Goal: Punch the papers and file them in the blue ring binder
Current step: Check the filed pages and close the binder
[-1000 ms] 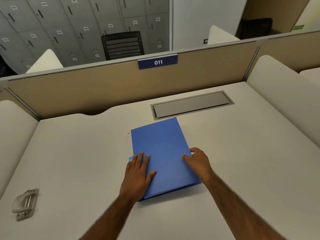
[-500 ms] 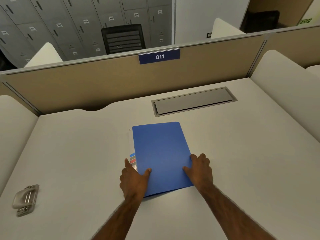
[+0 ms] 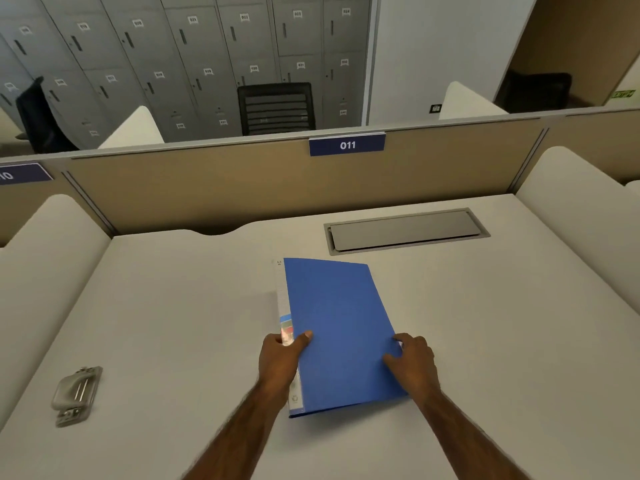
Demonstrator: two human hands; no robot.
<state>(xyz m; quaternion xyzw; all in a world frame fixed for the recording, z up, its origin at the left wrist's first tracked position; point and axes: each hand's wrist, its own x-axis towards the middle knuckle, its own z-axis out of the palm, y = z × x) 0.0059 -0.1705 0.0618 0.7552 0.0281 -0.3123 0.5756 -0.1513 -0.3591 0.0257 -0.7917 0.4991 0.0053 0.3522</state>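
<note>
Binder (image 3: pixel 339 327) mid-desk (image 3: pixel 173 306), hole punch (image 3: pixel 77 394) far left, cable hatch (image 3: pixel 405 230) behind binder, partition (image 3: pixel 207 188) at back.

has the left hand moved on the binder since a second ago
Yes. The left hand has slid off the top of the blue ring binder to its left edge, toward the hole punch, and now grips the cover there.

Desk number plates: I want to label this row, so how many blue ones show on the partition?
2. One reading 011 hangs on the partition top straight ahead, above the blue ring binder. A second sits at the far left edge, cut off by the frame. Others may lie outside the view.
</note>
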